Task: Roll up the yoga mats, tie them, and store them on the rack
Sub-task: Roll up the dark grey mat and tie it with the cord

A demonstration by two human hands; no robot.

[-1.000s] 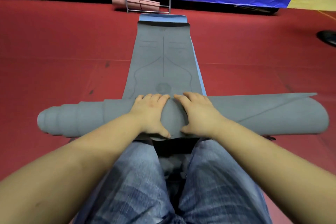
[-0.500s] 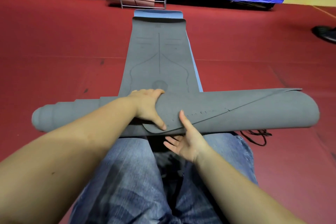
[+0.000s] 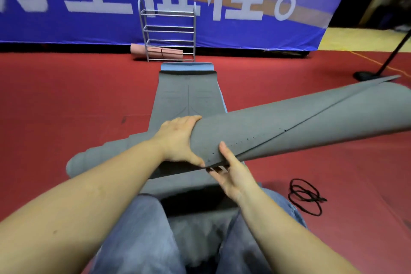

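Rolled grey rubber yoga mat (image 3: 278,122) now lifted, right end tilted up; left hand (image 3: 180,140) grips over it, right hand (image 3: 231,171) pinches its loose flap from below. Tying next, likely.

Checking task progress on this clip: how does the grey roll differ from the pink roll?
The grey roll is held by the left hand and right hand; the pink roll lies on the rack. The grey roll is untied and uneven, its left end telescoped; the pink roll has a dark tie around it. Both are rolled mats.
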